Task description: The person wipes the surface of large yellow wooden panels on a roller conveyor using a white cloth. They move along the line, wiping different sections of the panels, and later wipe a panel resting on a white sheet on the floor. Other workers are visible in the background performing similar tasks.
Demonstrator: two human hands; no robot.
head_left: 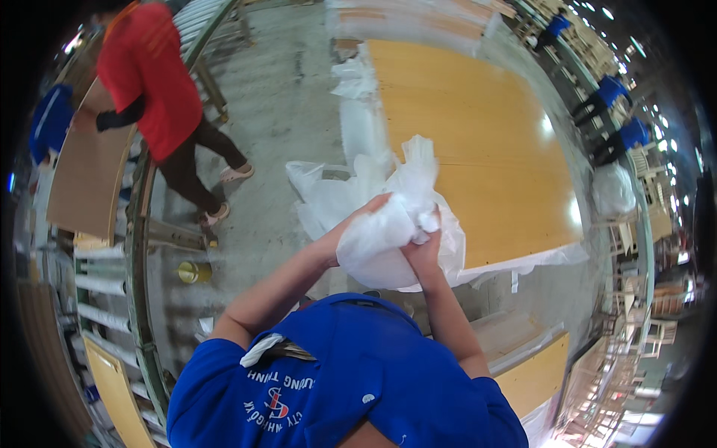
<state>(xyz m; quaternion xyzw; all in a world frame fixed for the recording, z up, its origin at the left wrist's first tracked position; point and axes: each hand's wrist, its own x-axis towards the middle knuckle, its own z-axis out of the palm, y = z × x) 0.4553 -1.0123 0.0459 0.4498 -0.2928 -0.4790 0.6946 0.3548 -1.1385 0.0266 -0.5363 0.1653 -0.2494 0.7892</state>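
White foam sheeting (388, 216) is bunched between our hands, near the left edge of the wooden panel (485, 142). Our left hand (351, 228) grips the wad from the left; our right hand (424, 243) clutches it from below. Far left, a person in red (149, 82) handles a board (86, 179).

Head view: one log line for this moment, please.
left hand: shut on white foam sheet | right hand: shut on it | wooden panel: beneath | nearby person: handling board
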